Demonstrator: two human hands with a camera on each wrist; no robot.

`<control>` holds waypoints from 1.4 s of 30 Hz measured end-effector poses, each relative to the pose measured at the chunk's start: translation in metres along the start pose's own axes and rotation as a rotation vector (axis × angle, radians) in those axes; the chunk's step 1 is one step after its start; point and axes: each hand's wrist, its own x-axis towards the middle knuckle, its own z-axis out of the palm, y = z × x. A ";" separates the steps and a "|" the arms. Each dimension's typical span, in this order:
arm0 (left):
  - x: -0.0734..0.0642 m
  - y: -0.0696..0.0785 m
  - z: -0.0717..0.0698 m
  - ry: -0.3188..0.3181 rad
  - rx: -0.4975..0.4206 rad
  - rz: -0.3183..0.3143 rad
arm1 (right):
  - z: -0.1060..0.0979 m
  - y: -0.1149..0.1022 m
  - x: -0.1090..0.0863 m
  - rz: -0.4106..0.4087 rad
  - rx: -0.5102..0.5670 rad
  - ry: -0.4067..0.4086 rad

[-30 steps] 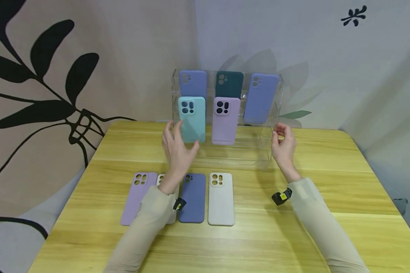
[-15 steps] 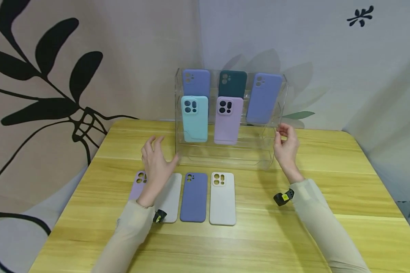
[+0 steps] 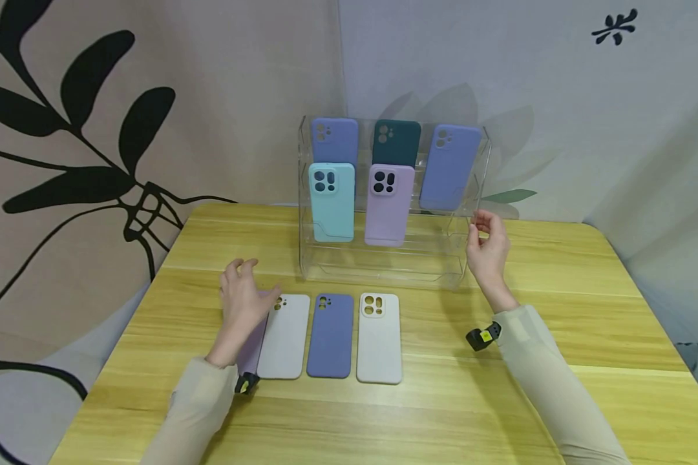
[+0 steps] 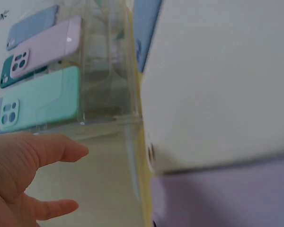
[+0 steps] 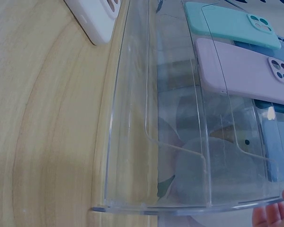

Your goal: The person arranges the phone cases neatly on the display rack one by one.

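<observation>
My left hand (image 3: 244, 310) hovers over the purple phone case (image 3: 253, 349) at the left end of a row on the table. Its thumb and fingers are spread with nothing between them; it hides much of that case. Beside it lie a white phone case (image 3: 285, 339), a blue phone case (image 3: 330, 339) and another white phone case (image 3: 379, 345). My right hand (image 3: 488, 252) holds the right side edge of a clear tiered display rack (image 5: 180, 208), fingers curled there. A mint phone case (image 3: 331, 210) and a lilac phone case (image 3: 388, 213) lean on its middle tier.
On the rack's top tier stand a blue phone case (image 3: 334, 142), a dark green phone case (image 3: 397, 143) and another blue phone case (image 3: 449, 171). The rack's lower front tier (image 3: 384, 274) holds no case. Behind the wooden table (image 3: 471, 413) is a patterned wall (image 3: 256, 97).
My left hand has moved away from the mint case on the rack, down and left to the purple case. The right hand stays at the rack's side.
</observation>
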 end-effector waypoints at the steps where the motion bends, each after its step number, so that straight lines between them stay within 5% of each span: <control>1: -0.001 -0.002 0.000 -0.013 0.007 -0.013 | 0.000 0.000 0.000 -0.002 -0.001 0.000; 16: -0.005 -0.025 -0.003 -0.236 0.144 -0.148 | -0.001 -0.001 0.001 0.018 -0.010 -0.009; 42: -0.007 -0.037 -0.003 -0.332 0.164 -0.143 | -0.001 0.000 0.000 0.013 -0.019 -0.010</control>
